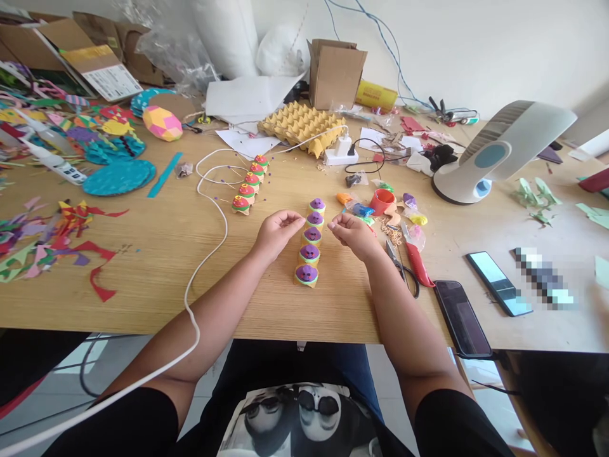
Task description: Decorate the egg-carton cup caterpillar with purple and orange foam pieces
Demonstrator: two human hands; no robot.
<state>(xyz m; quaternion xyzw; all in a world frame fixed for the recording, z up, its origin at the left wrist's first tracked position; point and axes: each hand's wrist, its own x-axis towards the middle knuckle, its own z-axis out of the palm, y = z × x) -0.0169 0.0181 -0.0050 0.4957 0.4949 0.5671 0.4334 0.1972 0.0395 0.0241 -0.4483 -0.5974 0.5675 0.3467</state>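
A row of egg-carton cups (311, 235) stretches away from me on the table, each cup topped with purple clay and little faces. On its left side is my left hand (280, 233), thumb and fingertips pinched together close to the upper cups. My right hand (353, 235) is on the other side, its fingers curled into a pinch a little apart from the row. Whatever either pinch holds, if anything, is too small to make out. Farther left stands a second egg-carton row (251, 184) in red and green, with thin pins sticking out at its sides.
A white cable (209, 247) crosses the table and my left forearm. Scissors (402, 266), a red-handled knife (417, 257), clay packets (359, 208) and phones (461, 317) lie to the right, near a white fan-shaped device (499, 152). Yellow egg trays (302, 124) sit behind.
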